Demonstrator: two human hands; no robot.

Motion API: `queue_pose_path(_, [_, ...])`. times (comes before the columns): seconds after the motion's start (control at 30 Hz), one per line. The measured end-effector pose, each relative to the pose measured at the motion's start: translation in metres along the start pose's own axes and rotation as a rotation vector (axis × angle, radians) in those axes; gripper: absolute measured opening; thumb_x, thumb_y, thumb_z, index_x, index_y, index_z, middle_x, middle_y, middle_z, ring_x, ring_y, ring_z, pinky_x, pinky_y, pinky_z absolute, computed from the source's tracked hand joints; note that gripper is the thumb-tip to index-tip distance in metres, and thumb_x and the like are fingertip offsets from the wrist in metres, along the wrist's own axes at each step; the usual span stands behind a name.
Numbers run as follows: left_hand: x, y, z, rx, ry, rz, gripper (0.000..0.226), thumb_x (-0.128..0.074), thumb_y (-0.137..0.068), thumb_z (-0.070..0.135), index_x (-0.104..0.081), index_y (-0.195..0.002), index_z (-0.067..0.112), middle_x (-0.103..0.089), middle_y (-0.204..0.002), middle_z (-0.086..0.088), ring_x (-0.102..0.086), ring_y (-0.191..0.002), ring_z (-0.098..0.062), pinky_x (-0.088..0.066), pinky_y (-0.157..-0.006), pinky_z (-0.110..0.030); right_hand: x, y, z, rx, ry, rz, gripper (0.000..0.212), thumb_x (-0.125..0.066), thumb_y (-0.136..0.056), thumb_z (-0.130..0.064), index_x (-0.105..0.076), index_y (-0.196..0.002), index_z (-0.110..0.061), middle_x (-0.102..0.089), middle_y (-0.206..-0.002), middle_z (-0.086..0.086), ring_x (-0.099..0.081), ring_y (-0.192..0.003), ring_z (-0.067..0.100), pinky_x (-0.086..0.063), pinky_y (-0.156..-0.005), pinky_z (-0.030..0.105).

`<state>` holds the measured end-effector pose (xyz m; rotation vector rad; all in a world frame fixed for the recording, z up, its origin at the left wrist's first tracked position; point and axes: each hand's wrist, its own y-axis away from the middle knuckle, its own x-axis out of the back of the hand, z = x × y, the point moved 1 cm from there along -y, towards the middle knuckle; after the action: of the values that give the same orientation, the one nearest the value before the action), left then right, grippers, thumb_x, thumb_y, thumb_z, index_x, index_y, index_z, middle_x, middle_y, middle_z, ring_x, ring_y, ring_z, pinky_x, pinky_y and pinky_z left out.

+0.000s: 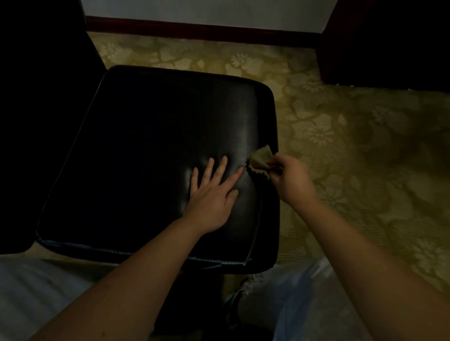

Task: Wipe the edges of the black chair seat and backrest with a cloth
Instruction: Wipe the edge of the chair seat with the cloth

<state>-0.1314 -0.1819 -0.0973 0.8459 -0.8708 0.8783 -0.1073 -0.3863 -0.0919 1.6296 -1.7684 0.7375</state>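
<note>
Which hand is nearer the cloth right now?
Right. The right hand pinches the cloth at the right edge of the seat. The left hand lies flat on the seat just left of the cloth, index fingertip close to it.

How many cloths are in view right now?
1. The cloth is pinched in the right hand at the right edge of the black seat. Dark corners could hide another.
</note>
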Motion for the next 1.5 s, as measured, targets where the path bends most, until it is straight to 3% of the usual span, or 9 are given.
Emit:
queue_pose_path(0.13, [-0.001, -0.002, 0.0, 0.003, -0.004, 0.002, 0.054, -0.026, -0.107, 0.043, -0.001, -0.155, 0.048, 0.02, -0.164, 0.009, 0.025, -0.15, -0.017, 0.017, -0.118, -0.048, -0.006, 0.006, 0.003, 0.014, 0.047, -0.01, 0.016, -0.066, -0.081, -0.005, -0.068, -0.096, -0.012, -0.069, -0.095, 0.01, -0.065, -0.091, 0.028, -0.054, -0.081, 0.043])
queue_pose_path(0.33, [-0.001, -0.001, -0.001, -0.005, -0.01, -0.002, 0.054, -0.026, -0.107, 0.043, -0.001, -0.154, 0.048, 0.02, -0.164, 0.01, 0.027, -0.147, -0.014, 0.019, -0.117, -0.046, 0.003, 0.017, 0.007, 0.12, 0.063, -0.11, 0.015, -0.071, -0.077, -0.005, -0.067, -0.089, -0.011, -0.067, -0.089, 0.008, -0.064, -0.086, 0.026, -0.051, -0.075, 0.034])
queue_pose_path(0.47, [-0.001, 0.0, -0.001, -0.004, -0.016, 0.007, 0.054, -0.027, -0.106, 0.043, -0.002, -0.155, 0.047, 0.018, -0.165, 0.009, 0.024, -0.149, -0.016, 0.019, -0.117, -0.045, 0.001, 0.001, 0.006, 0.103, 0.036, -0.029, 0.015, -0.069, -0.079, -0.002, -0.069, -0.093, -0.009, -0.07, -0.093, 0.008, -0.067, -0.088, 0.024, -0.047, -0.074, 0.026])
queue_pose_path(0.7, [-0.001, -0.001, -0.001, 0.002, -0.02, -0.002, 0.054, -0.026, -0.107, 0.043, -0.001, -0.154, 0.048, 0.019, -0.165, 0.009, 0.025, -0.149, -0.015, 0.017, -0.118, -0.047, -0.002, 0.009, 0.011, 0.07, 0.018, -0.084, 0.019, -0.07, -0.076, -0.003, -0.068, -0.092, -0.013, -0.069, -0.093, 0.008, -0.066, -0.089, 0.025, -0.054, -0.079, 0.037])
queue_pose_path(0.9, [-0.002, 0.0, -0.001, -0.009, -0.011, -0.003, 0.054, -0.025, -0.107, 0.044, 0.0, -0.154, 0.048, 0.02, -0.164, 0.01, 0.028, -0.146, -0.013, 0.018, -0.117, -0.046, 0.007, 0.017, 0.013, 0.096, -0.018, -0.167, 0.016, -0.069, -0.079, 0.002, -0.068, -0.092, -0.007, -0.069, -0.093, 0.009, -0.066, -0.09, 0.022, -0.047, -0.074, 0.022])
queue_pose_path(1.07, [-0.001, -0.002, 0.0, 0.004, -0.014, 0.002, 0.054, -0.026, -0.107, 0.043, -0.002, -0.155, 0.047, 0.019, -0.165, 0.009, 0.023, -0.15, -0.017, 0.017, -0.118, -0.046, 0.003, 0.005, 0.01, 0.058, -0.012, -0.045, 0.019, -0.067, -0.08, 0.002, -0.069, -0.098, -0.002, -0.07, -0.098, 0.013, -0.066, -0.093, 0.027, -0.052, -0.081, 0.034])
queue_pose_path(1.27, [-0.002, -0.003, 0.0, 0.005, -0.016, 0.011, 0.054, -0.026, -0.107, 0.044, -0.002, -0.154, 0.048, 0.019, -0.165, 0.008, 0.023, -0.15, -0.018, 0.016, -0.119, -0.047, 0.009, 0.018, 0.011, 0.093, 0.033, -0.196, 0.019, -0.069, -0.08, 0.001, -0.068, -0.095, -0.009, -0.064, -0.096, 0.005, -0.061, -0.09, 0.017, -0.041, -0.075, 0.021])
queue_pose_path(1.4, [-0.002, -0.001, 0.0, -0.007, -0.029, 0.014, 0.053, -0.025, -0.107, 0.044, -0.002, -0.155, 0.047, 0.019, -0.165, 0.007, 0.024, -0.15, -0.018, 0.017, -0.118, -0.047, 0.013, 0.021, 0.011, 0.127, 0.037, -0.246, 0.018, -0.07, -0.082, -0.001, -0.069, -0.097, -0.011, -0.066, -0.098, 0.007, -0.064, -0.092, 0.019, -0.051, -0.08, 0.03])
queue_pose_path(1.5, [-0.001, -0.004, 0.001, 0.002, -0.025, 0.005, 0.054, -0.025, -0.107, 0.044, -0.002, -0.155, 0.046, 0.019, -0.165, 0.007, 0.023, -0.15, -0.019, 0.016, -0.118, -0.049, 0.01, 0.01, 0.008, 0.117, 0.072, -0.161, 0.02, -0.07, -0.081, -0.001, -0.069, -0.1, -0.009, -0.068, -0.1, 0.01, -0.066, -0.094, 0.024, -0.053, -0.082, 0.035])
